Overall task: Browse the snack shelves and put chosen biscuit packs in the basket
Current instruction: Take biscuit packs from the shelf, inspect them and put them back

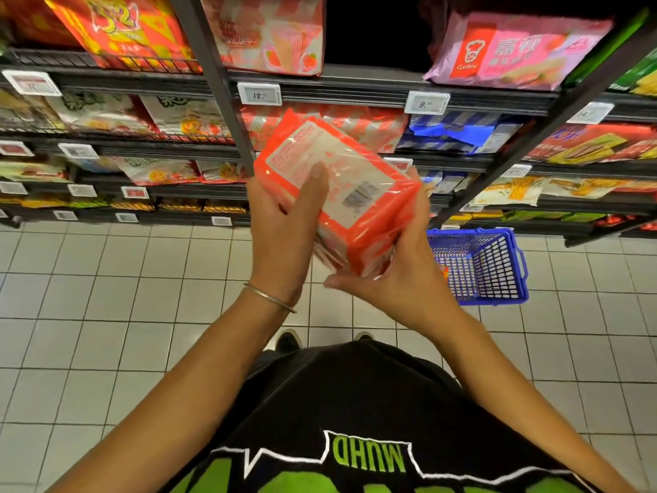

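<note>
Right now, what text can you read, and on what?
"Garden": pink pack, top shelf.
"12.": left shelf tag.
"9.": right shelf tag, under the pink pack.
"MUHD": black shirt, upside down.
The orange biscuit pack, gripped by left hand and right hand: print, barcode too blurred.
Other tags, packs: unreadable.

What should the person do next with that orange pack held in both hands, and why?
Probably lower the pack down and to the right, into the basket. The left hand and right hand both grip it, clear of the shelves, so it looks chosen. The basket stands open on the floor at the person's right.
</note>
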Demonstrator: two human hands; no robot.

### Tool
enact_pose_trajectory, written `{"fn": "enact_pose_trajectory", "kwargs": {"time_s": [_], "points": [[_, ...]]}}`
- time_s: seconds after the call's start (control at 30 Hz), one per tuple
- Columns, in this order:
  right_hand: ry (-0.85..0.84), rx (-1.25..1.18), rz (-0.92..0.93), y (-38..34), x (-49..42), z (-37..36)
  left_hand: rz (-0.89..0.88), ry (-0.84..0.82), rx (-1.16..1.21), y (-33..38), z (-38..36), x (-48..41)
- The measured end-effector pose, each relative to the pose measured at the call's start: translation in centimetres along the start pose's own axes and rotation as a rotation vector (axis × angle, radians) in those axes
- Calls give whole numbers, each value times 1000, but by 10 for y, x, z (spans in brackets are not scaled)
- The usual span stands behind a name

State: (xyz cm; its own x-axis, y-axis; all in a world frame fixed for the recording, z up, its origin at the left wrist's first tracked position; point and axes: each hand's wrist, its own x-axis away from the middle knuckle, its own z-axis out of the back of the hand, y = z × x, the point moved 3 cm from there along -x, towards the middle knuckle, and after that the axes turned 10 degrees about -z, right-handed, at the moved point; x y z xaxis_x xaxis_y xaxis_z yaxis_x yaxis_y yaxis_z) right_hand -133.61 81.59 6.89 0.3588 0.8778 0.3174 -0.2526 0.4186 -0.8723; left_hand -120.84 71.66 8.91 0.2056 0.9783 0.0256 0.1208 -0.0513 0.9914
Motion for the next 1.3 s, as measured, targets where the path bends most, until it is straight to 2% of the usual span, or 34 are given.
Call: {"fn": "enact_pose_trajectory", "kwargs": {"time_s": [0.1, 0.23, 0.33, 0.4, 0.47, 0.53, 0.63, 0.73, 0.93, 1.13, 1.23, 1.3], "points": [[192, -163, 56, 1, -7, 9, 21, -54, -13, 4, -1, -4], [225, -335, -16, 8, -15, 36, 117, -49, -33, 1, 16, -17], [179, -612, -175, 17, -20, 43, 187, -6, -114, -15, 28, -12], [77, -842, -309, 22, -19, 40, 373, 0, -61, -28, 35, -2], [-35, -1041, -417, 27, -16, 35, 538, -71, 91, -40, 39, 10], [-88, -1127, -471, 30, -16, 28, 562, -199, 238, -42, 36, 18], [-94, -1167, -528, 33, -14, 18, 460, -321, 255, -37, 23, 19], [-144, -1146, -523, 33, -14, 17, 393, -247, 209, -36, 18, 15], [-235, -1153, -537, 31, -13, 15, 344, -237, 170, -39, 27, 11], [-121, -1185, -492, 40, -19, 34, 335, -229, 133, -39, 38, 8], [-86, -1049, -497, 48, -22, 52, 331, -223, 126, -38, 47, 7], [-148, -910, -480, 51, -22, 59, 318, -235, 110, -37, 52, 7]]}}
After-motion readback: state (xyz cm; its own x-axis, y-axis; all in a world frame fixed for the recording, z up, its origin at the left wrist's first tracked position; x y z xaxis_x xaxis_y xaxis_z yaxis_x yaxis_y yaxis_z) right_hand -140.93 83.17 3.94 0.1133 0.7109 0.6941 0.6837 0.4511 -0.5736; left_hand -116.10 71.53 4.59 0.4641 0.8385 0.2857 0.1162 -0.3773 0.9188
